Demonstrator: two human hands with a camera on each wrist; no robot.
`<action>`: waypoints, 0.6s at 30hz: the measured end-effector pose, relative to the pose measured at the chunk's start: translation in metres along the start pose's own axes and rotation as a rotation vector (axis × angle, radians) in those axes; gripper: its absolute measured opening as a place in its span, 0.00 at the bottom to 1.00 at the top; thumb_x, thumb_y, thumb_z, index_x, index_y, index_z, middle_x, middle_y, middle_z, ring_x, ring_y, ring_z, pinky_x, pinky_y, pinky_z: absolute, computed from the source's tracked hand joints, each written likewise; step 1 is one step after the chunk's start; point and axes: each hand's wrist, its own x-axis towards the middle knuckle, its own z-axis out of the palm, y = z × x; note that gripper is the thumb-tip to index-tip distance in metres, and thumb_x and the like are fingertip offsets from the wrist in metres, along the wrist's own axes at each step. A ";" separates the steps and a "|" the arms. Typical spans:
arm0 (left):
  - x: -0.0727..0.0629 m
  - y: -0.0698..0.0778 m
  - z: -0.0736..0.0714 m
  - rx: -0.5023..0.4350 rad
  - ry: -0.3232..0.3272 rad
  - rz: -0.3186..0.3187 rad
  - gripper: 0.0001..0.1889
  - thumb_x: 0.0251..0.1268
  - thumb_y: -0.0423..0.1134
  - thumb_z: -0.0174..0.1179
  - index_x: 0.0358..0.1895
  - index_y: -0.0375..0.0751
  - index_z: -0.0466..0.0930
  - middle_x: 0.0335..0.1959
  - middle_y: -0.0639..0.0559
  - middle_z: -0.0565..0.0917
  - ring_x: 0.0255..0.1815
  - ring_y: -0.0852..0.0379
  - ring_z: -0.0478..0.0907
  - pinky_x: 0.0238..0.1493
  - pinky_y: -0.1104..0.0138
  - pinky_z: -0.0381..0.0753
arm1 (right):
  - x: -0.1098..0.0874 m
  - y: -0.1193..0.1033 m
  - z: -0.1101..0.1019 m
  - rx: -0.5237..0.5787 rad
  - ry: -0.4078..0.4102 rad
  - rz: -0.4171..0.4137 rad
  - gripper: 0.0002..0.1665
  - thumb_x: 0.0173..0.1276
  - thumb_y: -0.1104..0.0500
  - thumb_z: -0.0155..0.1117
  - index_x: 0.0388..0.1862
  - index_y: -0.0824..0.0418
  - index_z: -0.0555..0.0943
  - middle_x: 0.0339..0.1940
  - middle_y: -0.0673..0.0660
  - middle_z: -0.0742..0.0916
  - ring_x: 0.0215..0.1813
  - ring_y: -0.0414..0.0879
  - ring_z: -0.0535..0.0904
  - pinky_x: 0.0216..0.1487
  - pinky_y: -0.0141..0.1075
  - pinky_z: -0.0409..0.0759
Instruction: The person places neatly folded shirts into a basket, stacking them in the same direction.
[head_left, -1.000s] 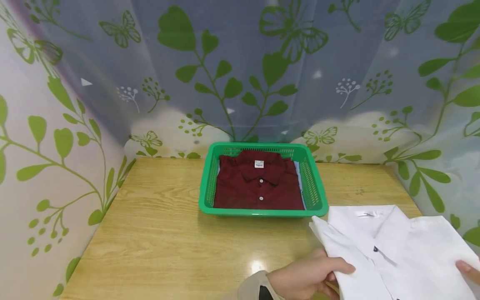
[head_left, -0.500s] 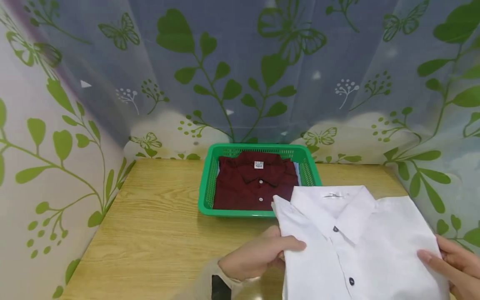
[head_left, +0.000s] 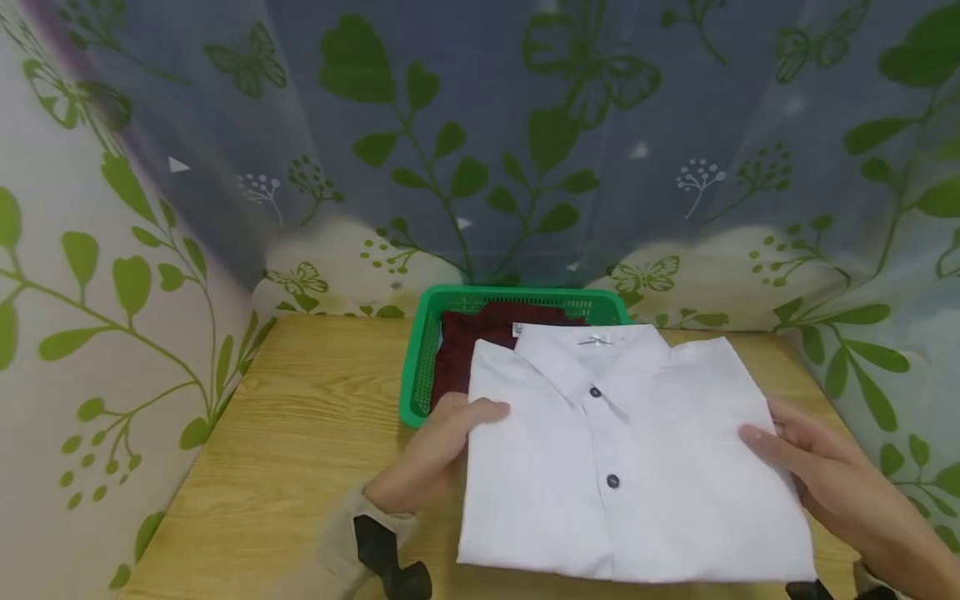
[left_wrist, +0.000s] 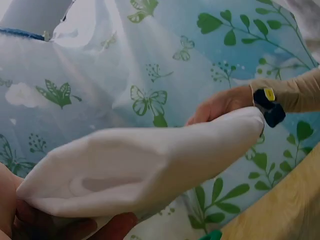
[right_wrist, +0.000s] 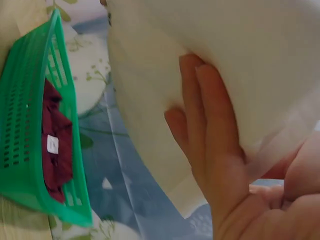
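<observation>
A folded white shirt [head_left: 555, 475] with dark buttons hangs between both hands, its collar toward the back. My left hand [head_left: 442, 450] pinches its left edge, thumb on top and fingers beneath. On the opposite edge my right hand [head_left: 832, 467] grips the same way; the right wrist view shows several of its fingers [right_wrist: 215, 115] spread under the cloth. Behind the shirt stands a green plastic basket [head_left: 417, 367], partly covered by it in the head view. A folded dark red shirt [head_left: 453, 358] lies in the basket, its white label [right_wrist: 52, 144] visible in the right wrist view.
The wooden table [head_left: 300, 433] carries the basket near its back edge. A patterned curtain [head_left: 465, 125] with green leaves and butterflies closes off the back and both sides. Dark straps with small devices [head_left: 390, 554] sit on the wrists.
Both hands have carried the white shirt left and farther back, from the right front to before the basket. It now overlaps much of the basket and dark red shirt in the head view.
</observation>
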 end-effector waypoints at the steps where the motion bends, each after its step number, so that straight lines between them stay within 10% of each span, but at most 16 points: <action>1: 0.002 0.001 -0.004 0.018 0.038 0.015 0.10 0.65 0.40 0.60 0.32 0.36 0.83 0.29 0.49 0.85 0.32 0.57 0.82 0.37 0.65 0.80 | 0.006 -0.003 0.001 0.000 -0.011 -0.003 0.28 0.84 0.63 0.37 0.78 0.47 0.56 0.57 0.59 0.84 0.50 0.59 0.84 0.43 0.54 0.83; 11: 0.044 0.015 -0.052 0.147 0.298 0.061 0.13 0.66 0.43 0.60 0.31 0.35 0.82 0.26 0.49 0.85 0.26 0.55 0.82 0.33 0.63 0.81 | 0.081 -0.019 0.004 -0.005 -0.009 -0.120 0.21 0.82 0.63 0.44 0.71 0.58 0.62 0.50 0.56 0.86 0.47 0.49 0.85 0.42 0.45 0.85; 18: 0.076 0.018 -0.080 0.204 0.367 0.075 0.15 0.66 0.43 0.60 0.35 0.31 0.80 0.27 0.49 0.84 0.26 0.54 0.82 0.31 0.63 0.82 | 0.130 -0.013 0.004 -0.063 0.110 -0.014 0.33 0.81 0.59 0.50 0.76 0.70 0.54 0.51 0.51 0.84 0.49 0.44 0.83 0.46 0.40 0.84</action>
